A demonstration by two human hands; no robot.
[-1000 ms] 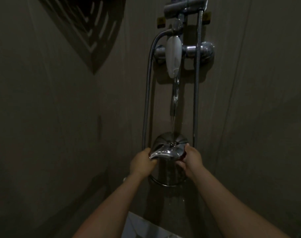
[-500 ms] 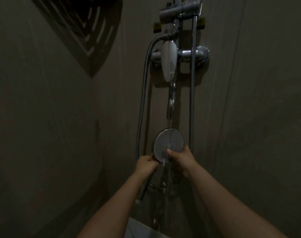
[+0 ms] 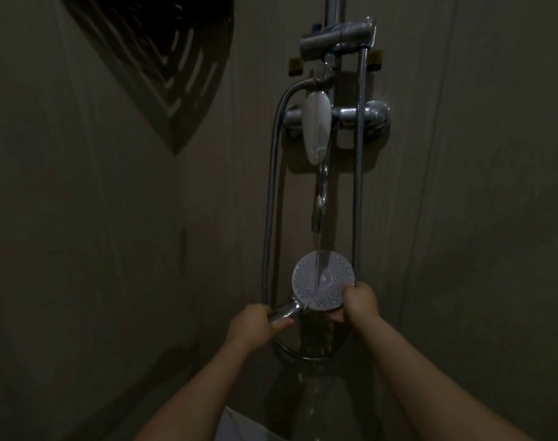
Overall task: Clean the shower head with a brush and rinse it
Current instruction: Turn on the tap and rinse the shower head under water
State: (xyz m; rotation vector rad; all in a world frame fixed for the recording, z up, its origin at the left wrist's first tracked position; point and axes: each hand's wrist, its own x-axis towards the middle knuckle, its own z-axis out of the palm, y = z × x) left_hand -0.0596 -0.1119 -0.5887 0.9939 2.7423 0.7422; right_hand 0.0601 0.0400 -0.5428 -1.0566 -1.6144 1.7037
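Shower head under tap stream, nozzle face toward camera; left hand clamped on handle lower-left, right hand gripping disc's lower-right rim; long axis runs lower-left to upper-right; no brush visible

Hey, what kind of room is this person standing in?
Most likely a bathroom shower stall. A chrome wall-mounted mixer tap pours water onto a round white-faced shower head, a ribbed metal hose loops below it, and a slotted corner shelf sits up in the corner.

head view, near, facing shower wall
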